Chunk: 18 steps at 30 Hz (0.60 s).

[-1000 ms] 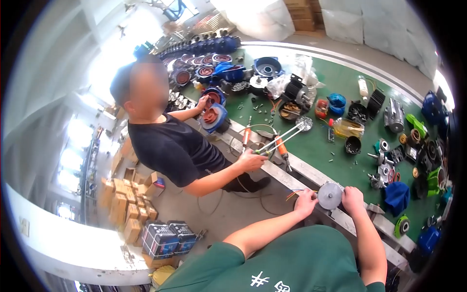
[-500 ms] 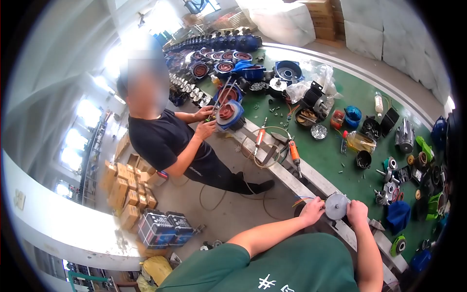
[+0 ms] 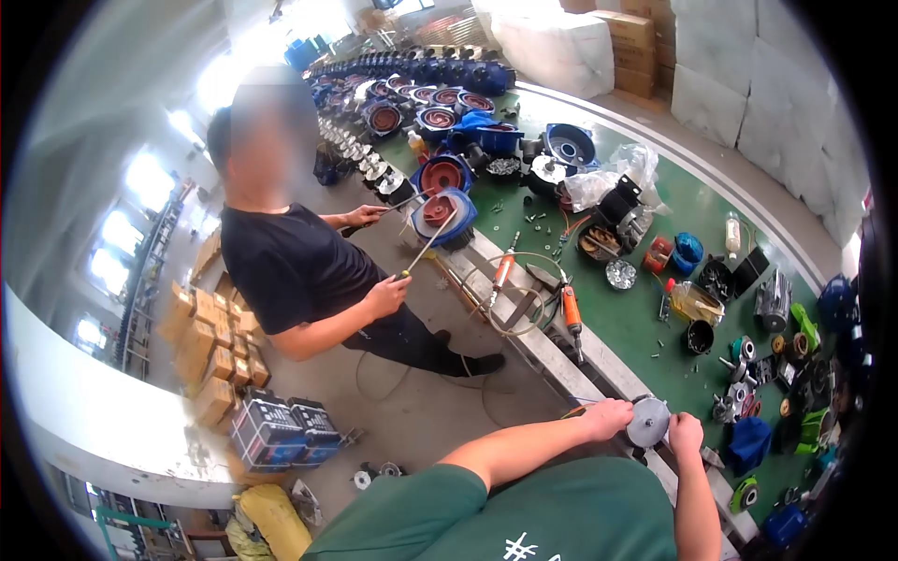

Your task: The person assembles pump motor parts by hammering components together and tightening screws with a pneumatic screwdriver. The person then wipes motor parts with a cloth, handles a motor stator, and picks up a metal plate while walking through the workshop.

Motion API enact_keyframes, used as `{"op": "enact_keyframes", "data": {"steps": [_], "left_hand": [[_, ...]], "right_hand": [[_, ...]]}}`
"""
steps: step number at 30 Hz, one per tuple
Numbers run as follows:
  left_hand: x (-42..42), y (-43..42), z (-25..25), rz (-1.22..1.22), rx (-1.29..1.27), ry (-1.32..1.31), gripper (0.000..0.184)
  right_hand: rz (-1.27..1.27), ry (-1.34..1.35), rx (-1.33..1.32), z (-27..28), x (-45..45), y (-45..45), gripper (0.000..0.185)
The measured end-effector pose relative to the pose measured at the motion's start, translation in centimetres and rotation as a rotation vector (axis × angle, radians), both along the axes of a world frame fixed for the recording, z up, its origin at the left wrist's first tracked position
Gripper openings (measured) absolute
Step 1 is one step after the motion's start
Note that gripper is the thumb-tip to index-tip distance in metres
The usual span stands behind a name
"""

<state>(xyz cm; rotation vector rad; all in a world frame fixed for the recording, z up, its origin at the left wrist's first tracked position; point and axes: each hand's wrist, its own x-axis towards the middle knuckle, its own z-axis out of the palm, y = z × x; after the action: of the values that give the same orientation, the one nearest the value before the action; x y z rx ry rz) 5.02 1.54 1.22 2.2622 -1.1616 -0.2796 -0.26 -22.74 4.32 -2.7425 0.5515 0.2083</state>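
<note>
A round grey metal disc [image 3: 648,423] with a small shaft at its centre is held at the table's near edge. My left hand [image 3: 610,418] is closed on its left rim, and coloured wires show beside that hand. On the opposite rim my right hand [image 3: 686,432] is closed, fingers curled. Below the disc, its underside is hidden. A blue cloth [image 3: 749,443] lies right of my right hand. Up the table edge is an orange power tool [image 3: 572,323], with another orange tool [image 3: 504,271] beyond it.
Across the left, a co-worker [image 3: 290,262] holds a long tool in each hand near a blue housing with a red impeller [image 3: 440,211]. The green table [image 3: 617,323] bears motor parts, a bottle of yellow liquid [image 3: 695,303] and a bowl of screws [image 3: 620,274]. Boxes [image 3: 215,360] stand on the floor.
The co-worker's hands have moved apart, with one long tool now in each. The view has shifted. Both my hands stay on the disc, and the wires are less visible beside my left hand.
</note>
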Motion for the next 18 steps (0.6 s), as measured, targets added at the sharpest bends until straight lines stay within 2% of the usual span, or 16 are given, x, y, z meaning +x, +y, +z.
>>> {"op": "enact_keyframes", "data": {"steps": [1, 4, 8, 11, 18], "left_hand": [[0.4, 0.2, 0.2, -0.079, 0.023, -0.029, 0.014], [1.4, 0.1, 0.3, -0.2, 0.065, 0.002, 0.014], [2.1, 0.2, 0.2, -0.197, 0.027, 0.178, 0.014], [3.5, 0.0, 1.0, -0.255, 0.04, 0.245, 0.017], [4.1, -0.7, -0.5, -0.312, 0.031, 0.133, 0.026]], "right_hand": [[-0.094, -0.023, 0.069, 0.7, 0.0, 0.5, 0.03], [-0.099, -0.06, 0.111, 0.5, 0.0, 0.8, 0.03], [0.005, -0.029, -0.056, -0.6, 0.0, 1.1, 0.028], [-0.014, 0.022, -0.096, 0.2, 0.1, 1.7, 0.028], [-0.228, 0.126, -0.046, -0.2, 1.2, 1.8, 0.03]]}}
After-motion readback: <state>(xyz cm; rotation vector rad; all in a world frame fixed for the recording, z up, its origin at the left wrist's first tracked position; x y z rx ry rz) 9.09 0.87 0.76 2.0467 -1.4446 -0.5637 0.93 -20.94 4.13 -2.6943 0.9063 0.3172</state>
